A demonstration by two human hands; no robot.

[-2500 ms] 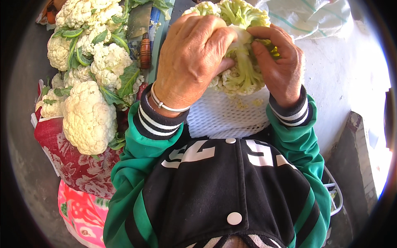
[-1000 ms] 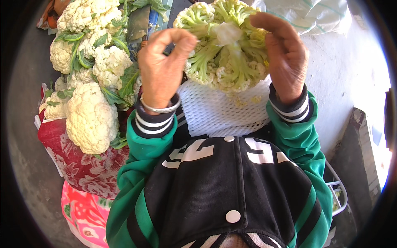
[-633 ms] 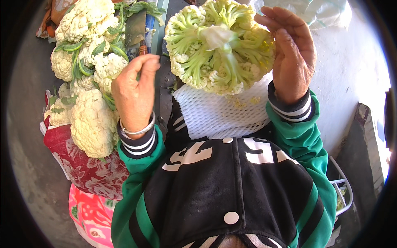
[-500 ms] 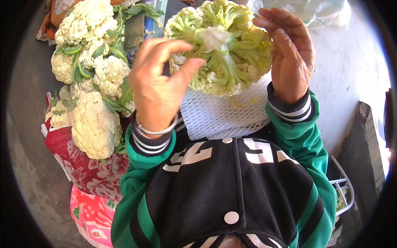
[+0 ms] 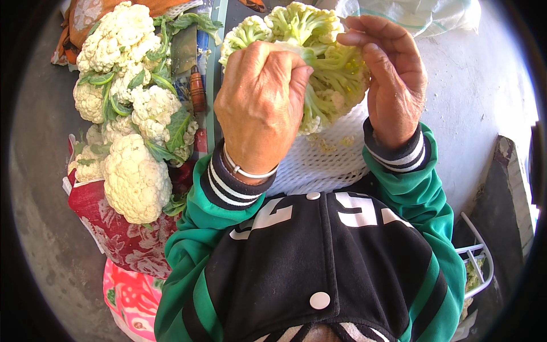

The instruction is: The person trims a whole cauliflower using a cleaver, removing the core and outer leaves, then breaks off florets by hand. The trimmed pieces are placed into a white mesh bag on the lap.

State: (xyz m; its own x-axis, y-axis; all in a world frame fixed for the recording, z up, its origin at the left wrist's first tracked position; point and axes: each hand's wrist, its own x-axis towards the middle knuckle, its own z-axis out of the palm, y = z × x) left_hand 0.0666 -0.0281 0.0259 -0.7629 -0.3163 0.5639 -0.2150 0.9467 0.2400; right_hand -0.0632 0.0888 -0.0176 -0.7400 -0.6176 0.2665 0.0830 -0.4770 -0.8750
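Note:
A cauliflower head (image 5: 327, 74) lies stem side up in front of me, its pale green branches fanning out. My left hand (image 5: 262, 105) is closed over its middle, fingertips at the cut stem and hidden behind the knuckles. Along the far right edge of the head is my right hand (image 5: 399, 74), its fingers stretched and a little curved. Its fingertips reach the rim; whether they press on it I cannot tell. Under the cauliflower spreads a white foam net (image 5: 319, 165) with small yellowish crumbs (image 5: 325, 143) on it.
Several whole cauliflowers (image 5: 137, 182) with leaves are heaped at the left on red patterned cloth (image 5: 122, 236). A knife with a wooden handle (image 5: 197, 88) lies beside them. Clear plastic sheeting (image 5: 439, 14) is at the far right, a white rack (image 5: 478, 268) near right.
My left hand has moved right onto the middle of the cauliflower and its fingers have closed there. The knife's handle has come into sight. My right hand has barely shifted.

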